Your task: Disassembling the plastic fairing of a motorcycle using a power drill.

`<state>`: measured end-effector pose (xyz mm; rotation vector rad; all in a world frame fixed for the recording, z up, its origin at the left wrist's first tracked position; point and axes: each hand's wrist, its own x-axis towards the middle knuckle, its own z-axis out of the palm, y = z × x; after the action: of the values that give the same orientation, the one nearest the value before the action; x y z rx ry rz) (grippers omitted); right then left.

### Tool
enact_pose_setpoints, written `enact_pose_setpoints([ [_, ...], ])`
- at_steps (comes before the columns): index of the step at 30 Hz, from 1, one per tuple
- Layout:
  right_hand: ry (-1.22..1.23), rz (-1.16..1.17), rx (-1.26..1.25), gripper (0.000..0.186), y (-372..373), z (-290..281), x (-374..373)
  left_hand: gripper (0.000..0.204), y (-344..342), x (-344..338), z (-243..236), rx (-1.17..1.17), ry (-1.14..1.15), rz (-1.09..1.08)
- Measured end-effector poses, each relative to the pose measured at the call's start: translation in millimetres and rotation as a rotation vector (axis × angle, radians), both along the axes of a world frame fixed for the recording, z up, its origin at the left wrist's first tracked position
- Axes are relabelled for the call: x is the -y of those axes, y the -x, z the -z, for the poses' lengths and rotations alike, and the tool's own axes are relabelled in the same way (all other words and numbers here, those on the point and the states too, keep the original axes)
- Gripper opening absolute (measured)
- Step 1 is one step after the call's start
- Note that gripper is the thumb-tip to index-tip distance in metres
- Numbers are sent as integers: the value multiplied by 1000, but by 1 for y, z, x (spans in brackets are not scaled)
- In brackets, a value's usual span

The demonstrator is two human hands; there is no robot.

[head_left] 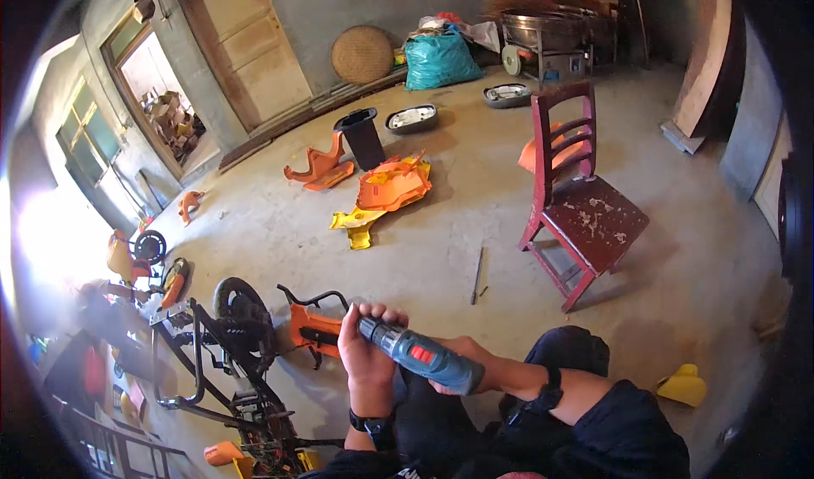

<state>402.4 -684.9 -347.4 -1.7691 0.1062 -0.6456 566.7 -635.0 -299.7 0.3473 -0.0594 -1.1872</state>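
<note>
A blue-grey cordless drill with a red switch lies at an angle between my hands, low in the middle of the view. My left hand has its fingers wrapped round the chuck end. My right hand grips the drill from behind, its fingers mostly hidden under the tool. Beside me at lower left stands a stripped black scooter frame with a tire. An orange plastic part with a black strip is next to it.
A worn red wooden chair stands at right. Orange and yellow panels, a black bin and a thin rod are on the concrete floor. A teal sack sits by the wall. A yellow piece lies at lower right.
</note>
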Motion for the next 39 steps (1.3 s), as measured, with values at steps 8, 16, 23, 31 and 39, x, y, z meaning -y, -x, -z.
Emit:
enact_pose_setpoints([
  [8,477,35,43,66,-13,4,-11,42,-16,-29,12,-38,304,126],
  [16,569,16,97,61,-12,2,-16,42,-7,-45,12,60,408,101],
  [23,734,42,267,45,-13,-3,-22,37,5,-59,25,78,575,55],
  [31,923,-26,194,39,-38,-10,-32,34,-24,-74,18,191,701,72],
  [39,1010,-207,193,39,-110,7,-51,31,-81,-121,51,255,509,-204],
])
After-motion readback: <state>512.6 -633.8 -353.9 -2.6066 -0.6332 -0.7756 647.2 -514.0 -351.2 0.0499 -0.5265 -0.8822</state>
